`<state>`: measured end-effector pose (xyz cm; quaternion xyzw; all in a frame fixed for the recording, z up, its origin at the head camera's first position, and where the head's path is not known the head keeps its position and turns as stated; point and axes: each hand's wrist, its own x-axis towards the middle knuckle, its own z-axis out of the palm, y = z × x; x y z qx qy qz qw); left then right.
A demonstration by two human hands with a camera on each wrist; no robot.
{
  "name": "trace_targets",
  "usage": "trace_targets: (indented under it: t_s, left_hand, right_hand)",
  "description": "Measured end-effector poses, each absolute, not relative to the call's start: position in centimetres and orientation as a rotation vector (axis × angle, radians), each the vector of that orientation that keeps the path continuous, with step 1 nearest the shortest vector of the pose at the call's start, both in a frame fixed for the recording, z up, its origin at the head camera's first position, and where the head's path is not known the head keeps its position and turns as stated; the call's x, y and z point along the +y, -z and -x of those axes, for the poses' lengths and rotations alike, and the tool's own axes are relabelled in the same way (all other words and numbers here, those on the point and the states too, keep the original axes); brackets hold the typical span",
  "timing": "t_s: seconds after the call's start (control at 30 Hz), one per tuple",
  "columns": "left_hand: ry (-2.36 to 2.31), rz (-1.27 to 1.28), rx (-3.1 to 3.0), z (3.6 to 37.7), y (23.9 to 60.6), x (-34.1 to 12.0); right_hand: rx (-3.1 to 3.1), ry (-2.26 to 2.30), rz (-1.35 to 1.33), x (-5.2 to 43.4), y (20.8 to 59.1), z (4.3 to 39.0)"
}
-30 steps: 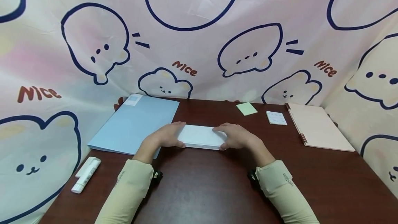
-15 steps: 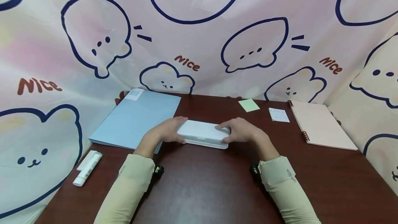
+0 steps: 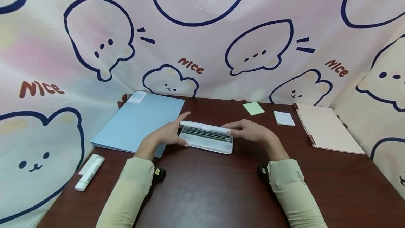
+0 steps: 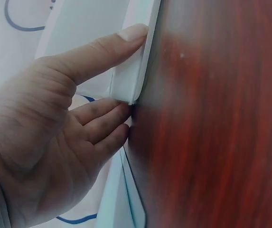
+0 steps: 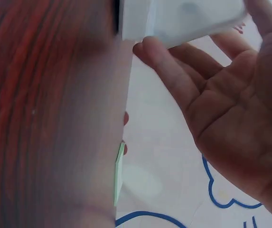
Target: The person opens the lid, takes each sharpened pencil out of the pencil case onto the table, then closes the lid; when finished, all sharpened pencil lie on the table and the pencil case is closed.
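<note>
Brown wooden bench [image 3: 205, 189] under a cartoon-bear backdrop carries a white pencil case [image 3: 207, 140] at its middle, long axis running left to right across the person, lid [image 3: 205, 126] raised along its near edge and hinged at the far side. Left hand [image 3: 167, 134] grips the left end, thumb on the base; right hand [image 3: 253, 132] pinches the lid's right end. Both hands lie equally near. A blue folder [image 3: 136, 122] sits just left, a notebook [image 3: 326, 127] well right.

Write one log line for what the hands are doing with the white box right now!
left hand: holds end of white box | right hand: fingers at lid | lid: partly raised | inside: thin sticks, unclear
</note>
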<state>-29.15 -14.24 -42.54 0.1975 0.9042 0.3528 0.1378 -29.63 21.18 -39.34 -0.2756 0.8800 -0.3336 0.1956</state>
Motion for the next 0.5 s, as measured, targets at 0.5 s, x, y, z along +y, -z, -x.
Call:
trace_targets:
  t_s: [0.5]
  left_hand:
    - [-1.003, -0.519, 2.615, 29.2, 42.4, -14.1]
  right_hand:
    - [2.713, 1.083, 0.556, 20.4, 39.6, 30.0]
